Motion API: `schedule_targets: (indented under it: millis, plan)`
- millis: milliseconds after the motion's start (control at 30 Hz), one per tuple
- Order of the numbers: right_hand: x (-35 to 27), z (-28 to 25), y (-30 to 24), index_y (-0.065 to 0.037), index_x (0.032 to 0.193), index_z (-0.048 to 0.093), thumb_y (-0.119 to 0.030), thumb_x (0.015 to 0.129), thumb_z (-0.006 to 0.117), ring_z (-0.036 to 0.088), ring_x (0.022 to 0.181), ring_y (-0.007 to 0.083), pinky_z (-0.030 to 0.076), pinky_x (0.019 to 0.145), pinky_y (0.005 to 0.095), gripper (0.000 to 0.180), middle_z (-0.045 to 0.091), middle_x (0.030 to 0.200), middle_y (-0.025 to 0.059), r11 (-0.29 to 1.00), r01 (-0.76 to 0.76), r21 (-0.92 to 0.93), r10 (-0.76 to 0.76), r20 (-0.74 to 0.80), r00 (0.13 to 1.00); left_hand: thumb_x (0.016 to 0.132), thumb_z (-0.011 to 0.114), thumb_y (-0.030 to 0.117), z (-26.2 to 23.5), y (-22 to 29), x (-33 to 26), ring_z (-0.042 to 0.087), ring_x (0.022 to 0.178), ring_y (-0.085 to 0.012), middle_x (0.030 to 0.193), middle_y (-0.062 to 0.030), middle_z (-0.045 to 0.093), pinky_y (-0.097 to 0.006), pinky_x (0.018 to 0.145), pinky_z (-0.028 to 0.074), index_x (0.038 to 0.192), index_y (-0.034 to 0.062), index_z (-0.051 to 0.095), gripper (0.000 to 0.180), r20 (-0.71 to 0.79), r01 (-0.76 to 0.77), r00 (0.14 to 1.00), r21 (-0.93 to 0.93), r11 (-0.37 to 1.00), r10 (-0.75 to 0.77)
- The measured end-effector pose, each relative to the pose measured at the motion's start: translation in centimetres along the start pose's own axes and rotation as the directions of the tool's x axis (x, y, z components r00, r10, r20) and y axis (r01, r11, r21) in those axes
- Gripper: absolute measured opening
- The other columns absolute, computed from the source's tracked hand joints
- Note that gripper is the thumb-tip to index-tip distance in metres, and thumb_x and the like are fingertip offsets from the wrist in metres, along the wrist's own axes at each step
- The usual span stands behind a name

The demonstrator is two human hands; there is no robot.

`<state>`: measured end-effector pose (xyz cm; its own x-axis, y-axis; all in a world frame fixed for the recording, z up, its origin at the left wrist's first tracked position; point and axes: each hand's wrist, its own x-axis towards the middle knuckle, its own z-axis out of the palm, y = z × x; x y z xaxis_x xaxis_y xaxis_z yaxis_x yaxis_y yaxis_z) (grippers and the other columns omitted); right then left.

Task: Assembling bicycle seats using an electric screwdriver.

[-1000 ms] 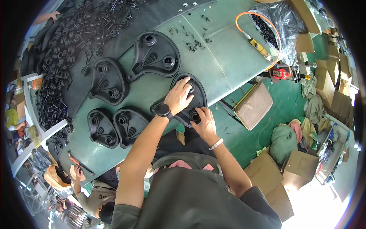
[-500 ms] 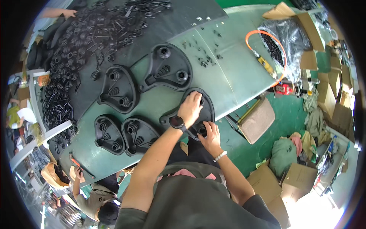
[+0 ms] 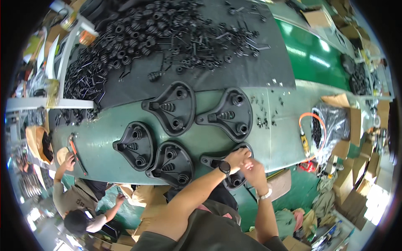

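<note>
Several black moulded saddle-shaped plates lie on a green workbench (image 3: 104, 134). The nearest plate (image 3: 213, 160) sits at the bench's front edge, partly hidden under my hands. My left hand (image 3: 238, 158), with a black watch on the wrist, presses on top of it. My right hand (image 3: 253, 168), wearing a light bracelet, touches the same plate's right end, fingers curled against the left hand. Other plates lie to the left (image 3: 171, 164), (image 3: 135, 144) and behind (image 3: 172, 107), (image 3: 229, 113).
A black mat (image 3: 259, 69) at the back holds several black springs, rods and small parts. Loose screws (image 3: 264, 121) lie right of the plates. An orange hose tool (image 3: 305, 140) hangs at the right. Cardboard boxes stand right. Another person (image 3: 77, 201) sits lower left.
The view has swung so the bench fills more of the picture. My hands have drawn together on the nearest plate's right end, the left hand now less spread.
</note>
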<state>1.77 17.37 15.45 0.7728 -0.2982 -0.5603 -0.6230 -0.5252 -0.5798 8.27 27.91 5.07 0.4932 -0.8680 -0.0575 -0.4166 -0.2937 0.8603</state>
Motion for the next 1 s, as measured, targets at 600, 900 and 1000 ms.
schedule_targets:
  millis: [600,900,1000]
  plan:
    - [38.0,6.7,-18.3,-0.001,0.103,0.057,-0.026,0.084,0.066,0.062,0.103,0.0406,0.056,0.084,0.0477,0.033,0.056,0.110,0.0203,0.459,0.284,-0.842,-0.688,-0.134,0.714,0.086,0.069,0.019,-18.4,-5.0,-20.3,0.067,0.094,-0.0320,0.102,-0.0121,0.068,-0.040,0.085,0.054,0.102,0.0037,0.066,0.023,-0.607,0.364,0.707,-0.127,0.923,-0.362]
    - [28.3,1.9,-23.7,-0.003,0.098,0.062,-0.029,0.092,0.062,0.060,0.064,0.0210,0.048,0.056,0.0335,0.026,0.063,0.078,0.0093,0.926,0.372,0.068,-0.361,-0.139,0.922,0.085,0.070,0.017,-22.3,-5.4,-21.3,0.065,0.093,-0.0347,0.101,-0.0146,0.067,-0.042,0.083,0.054,0.103,0.0014,0.064,0.024,-0.747,0.329,0.537,-0.243,0.912,-0.393]
    - [22.0,1.5,-21.7,-0.007,0.095,0.062,-0.030,0.095,0.059,0.052,0.054,0.0129,0.042,0.048,0.0273,0.024,0.060,0.072,0.0050,0.608,0.234,0.759,-0.114,-0.208,0.971,0.082,0.074,0.024,-23.0,-4.1,-20.0,0.055,0.118,-0.0368,0.126,-0.0191,0.058,-0.043,0.102,0.046,0.125,0.0018,0.056,0.052,-0.748,0.373,0.552,-0.174,0.911,-0.369]
